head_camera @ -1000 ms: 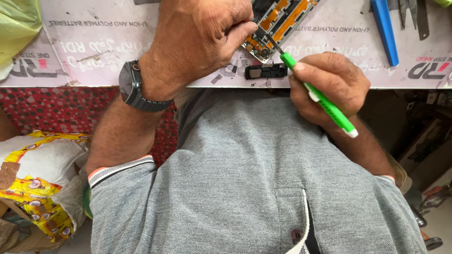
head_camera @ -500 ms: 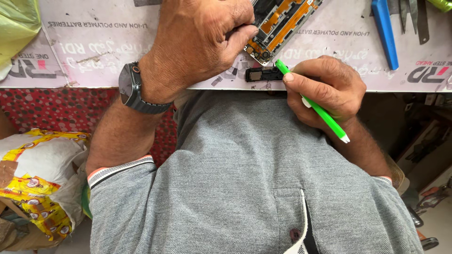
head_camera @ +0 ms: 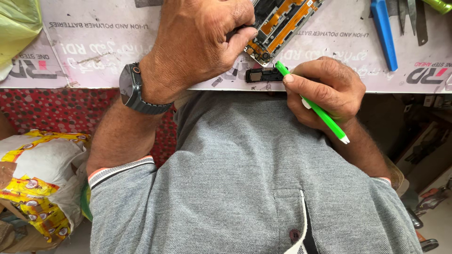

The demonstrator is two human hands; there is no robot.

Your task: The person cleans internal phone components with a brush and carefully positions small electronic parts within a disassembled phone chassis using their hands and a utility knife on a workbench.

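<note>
Both my hands on the opened phone job at the counter (head_camera: 94,70) edge.
Left hand (head_camera: 197,47) clamps the opened phone with orange flex cables (head_camera: 278,26); right hand (head_camera: 325,91) grips a green plastic pry stick (head_camera: 310,103), tip touching the small black rectangular module (head_camera: 262,75) just below the phone.

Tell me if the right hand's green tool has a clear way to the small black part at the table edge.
Probably yes: the green tool tip sits right beside the small black part, nothing between them.
</note>
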